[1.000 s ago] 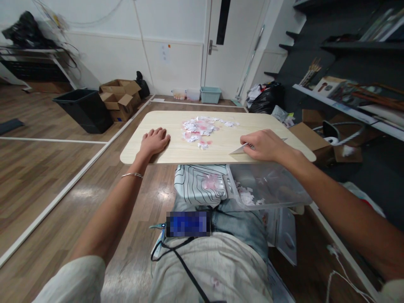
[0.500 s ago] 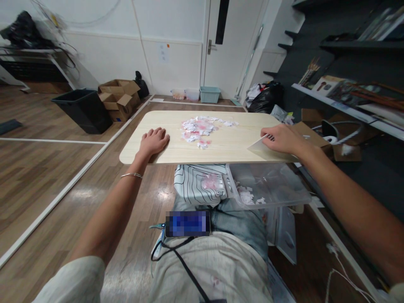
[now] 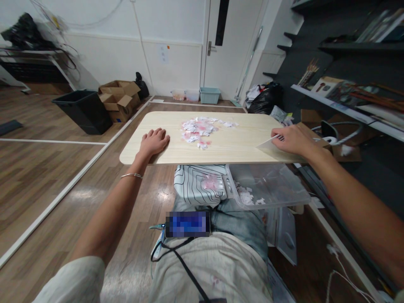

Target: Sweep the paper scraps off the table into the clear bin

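My left hand (image 3: 153, 142) lies flat, palm down, on the near left part of a low light-wood table (image 3: 176, 151), its fingers stretched out. At the table's right edge my right hand (image 3: 292, 139) pinches a thin white sheet (image 3: 267, 144) that rests on the tabletop. A heap of white and pink jigsaw pieces (image 3: 202, 127) lies in the middle of the table, between the two hands and farther away.
A clear plastic box (image 3: 268, 187) with a few puzzle pieces sits under the table's near right edge, on my lap. A black bin (image 3: 84, 110) and cardboard boxes (image 3: 120, 99) stand on the floor at left. Dark shelves (image 3: 347, 97) line the right side.
My right hand has slid the white sheet from the near middle of the table to its right edge. My left hand has stayed flat in place.
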Demonstrator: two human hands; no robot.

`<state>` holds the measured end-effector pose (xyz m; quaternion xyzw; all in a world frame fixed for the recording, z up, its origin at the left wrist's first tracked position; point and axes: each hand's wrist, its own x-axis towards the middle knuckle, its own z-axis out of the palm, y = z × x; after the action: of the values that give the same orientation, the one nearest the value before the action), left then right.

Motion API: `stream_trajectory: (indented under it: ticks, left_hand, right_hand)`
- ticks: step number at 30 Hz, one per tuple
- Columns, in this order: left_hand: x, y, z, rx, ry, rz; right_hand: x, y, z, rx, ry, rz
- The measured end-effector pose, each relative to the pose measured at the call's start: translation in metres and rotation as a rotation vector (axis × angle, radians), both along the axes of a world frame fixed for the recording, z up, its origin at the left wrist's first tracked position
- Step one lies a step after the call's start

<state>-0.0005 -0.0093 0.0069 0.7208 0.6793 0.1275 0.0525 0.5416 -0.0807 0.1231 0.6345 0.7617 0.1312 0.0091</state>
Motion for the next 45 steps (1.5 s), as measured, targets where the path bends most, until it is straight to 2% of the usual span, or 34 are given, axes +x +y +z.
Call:
stream_trajectory:
  ticks: [10,15,20,25,34,45]
  left_hand:
    - [0.001,0.0,0.0,-0.009,0.044,0.009]
    - [0.0,0.002,-0.002,0.001,0.034,0.003]
    - [-0.002,0.004,-0.004,0.001,0.032,-0.004]
    - [-0.004,0.005,-0.006,0.019,0.018,-0.016]
    - [-0.001,0.003,-0.004,0.012,0.048,0.006]
    - [0.0,0.002,-0.004,0.021,0.038,0.01]
  right_hand:
    - [-0.028,-0.005,0.014,-0.09,-0.121,-0.11]
    - [-0.029,-0.008,0.015,-0.107,-0.123,-0.119]
    - [-0.028,-0.002,0.014,-0.103,-0.094,-0.103]
    - [-0.041,0.003,0.015,-0.075,-0.067,-0.073]
    - [-0.048,0.022,0.004,-0.011,-0.032,0.004]
    - [-0.083,0.018,0.008,-0.03,0.003,0.063]
